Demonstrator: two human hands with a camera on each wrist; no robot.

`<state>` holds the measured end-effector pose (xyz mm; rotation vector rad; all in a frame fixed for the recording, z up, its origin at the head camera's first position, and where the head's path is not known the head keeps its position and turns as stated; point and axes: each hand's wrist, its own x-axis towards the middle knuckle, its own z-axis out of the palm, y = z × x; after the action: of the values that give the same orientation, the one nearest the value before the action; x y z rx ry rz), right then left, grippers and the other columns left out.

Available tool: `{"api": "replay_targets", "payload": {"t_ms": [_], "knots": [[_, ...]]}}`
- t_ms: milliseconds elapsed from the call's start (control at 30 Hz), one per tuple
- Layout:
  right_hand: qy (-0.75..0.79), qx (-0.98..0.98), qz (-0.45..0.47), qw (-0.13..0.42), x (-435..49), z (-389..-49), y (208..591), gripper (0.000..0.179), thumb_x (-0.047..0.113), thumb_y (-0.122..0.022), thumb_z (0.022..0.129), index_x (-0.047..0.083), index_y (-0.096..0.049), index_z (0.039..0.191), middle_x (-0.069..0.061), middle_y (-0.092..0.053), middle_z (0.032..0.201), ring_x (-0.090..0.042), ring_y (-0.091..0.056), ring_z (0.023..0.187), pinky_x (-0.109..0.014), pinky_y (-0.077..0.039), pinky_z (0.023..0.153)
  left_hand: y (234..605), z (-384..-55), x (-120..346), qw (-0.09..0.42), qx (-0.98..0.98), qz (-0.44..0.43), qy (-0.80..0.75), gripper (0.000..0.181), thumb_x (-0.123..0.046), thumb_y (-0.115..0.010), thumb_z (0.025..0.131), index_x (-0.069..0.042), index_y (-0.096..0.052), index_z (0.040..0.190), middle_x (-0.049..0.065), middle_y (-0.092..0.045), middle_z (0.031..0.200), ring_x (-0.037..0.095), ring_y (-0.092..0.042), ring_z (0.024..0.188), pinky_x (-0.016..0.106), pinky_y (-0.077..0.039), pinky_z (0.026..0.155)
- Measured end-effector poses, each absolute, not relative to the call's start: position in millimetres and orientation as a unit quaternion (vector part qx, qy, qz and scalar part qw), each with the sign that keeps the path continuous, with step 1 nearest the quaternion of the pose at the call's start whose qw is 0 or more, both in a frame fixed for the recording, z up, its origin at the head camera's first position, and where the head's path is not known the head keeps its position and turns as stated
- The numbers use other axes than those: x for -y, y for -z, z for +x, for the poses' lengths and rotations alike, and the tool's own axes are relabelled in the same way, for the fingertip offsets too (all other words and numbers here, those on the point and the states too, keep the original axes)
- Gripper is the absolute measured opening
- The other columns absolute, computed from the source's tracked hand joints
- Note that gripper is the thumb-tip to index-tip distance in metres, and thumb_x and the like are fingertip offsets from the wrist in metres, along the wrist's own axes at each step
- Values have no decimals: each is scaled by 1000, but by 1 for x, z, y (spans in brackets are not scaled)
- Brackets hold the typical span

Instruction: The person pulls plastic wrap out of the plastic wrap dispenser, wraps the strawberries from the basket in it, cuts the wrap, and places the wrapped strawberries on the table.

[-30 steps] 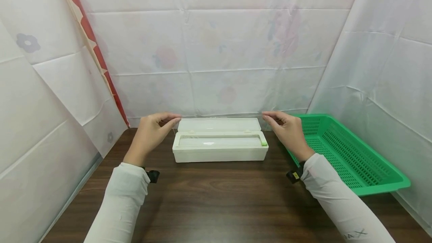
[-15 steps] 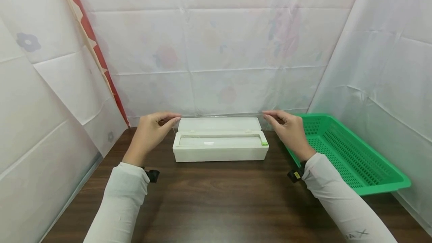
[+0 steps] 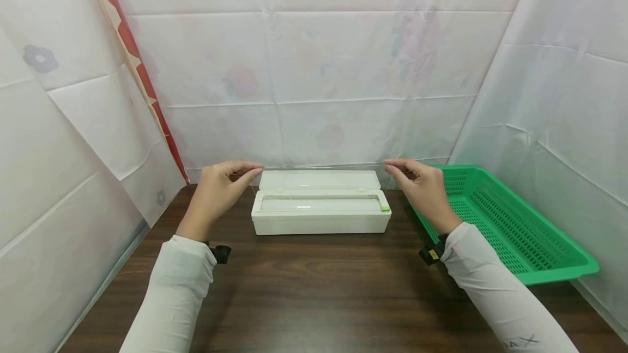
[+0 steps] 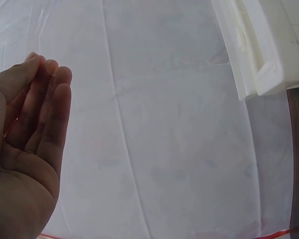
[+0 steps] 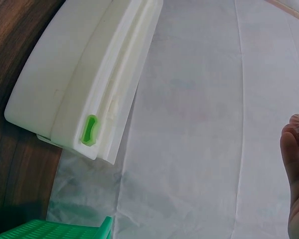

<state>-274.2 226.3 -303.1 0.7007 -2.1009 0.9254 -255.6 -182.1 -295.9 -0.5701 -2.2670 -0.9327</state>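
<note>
Well, clear film [image 4: 41,22] w/ shiny streaks, near wht box [image 3: 321,224].

The right sleeve [image 3: 493,282] bears "X" [image 3: 529,339] beside unclear letters [image 3: 512,344].

Makeshift tabletop booth, floral sheeting [image 3: 343,59] on three sides, wood-grain table [image 3: 314,298]

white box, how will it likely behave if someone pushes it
The white box would probably slide rather than roll, given its flat, straight-edged front. Its low, long shape suggests it is unlikely to tip. The lid might swing or flap, as it stands open along the back edge.
</note>
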Motion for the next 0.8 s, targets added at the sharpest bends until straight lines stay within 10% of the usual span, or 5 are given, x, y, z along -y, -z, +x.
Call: {"api": "replay_targets", "payload": {"t_ms": [800], "knots": [[-365, 804, 276, 381, -226, -271, 295, 18, 12, -72, 95, 10, -78, 111, -1, -76, 98, -13, -68, 77, -15, -44, 58, 290, -252, 181, 342, 838, -223, 363, 15, -19, -74, 93, -13, -80, 106, 2, -76, 98, 15, -69, 79, 16, -49, 64]]}}
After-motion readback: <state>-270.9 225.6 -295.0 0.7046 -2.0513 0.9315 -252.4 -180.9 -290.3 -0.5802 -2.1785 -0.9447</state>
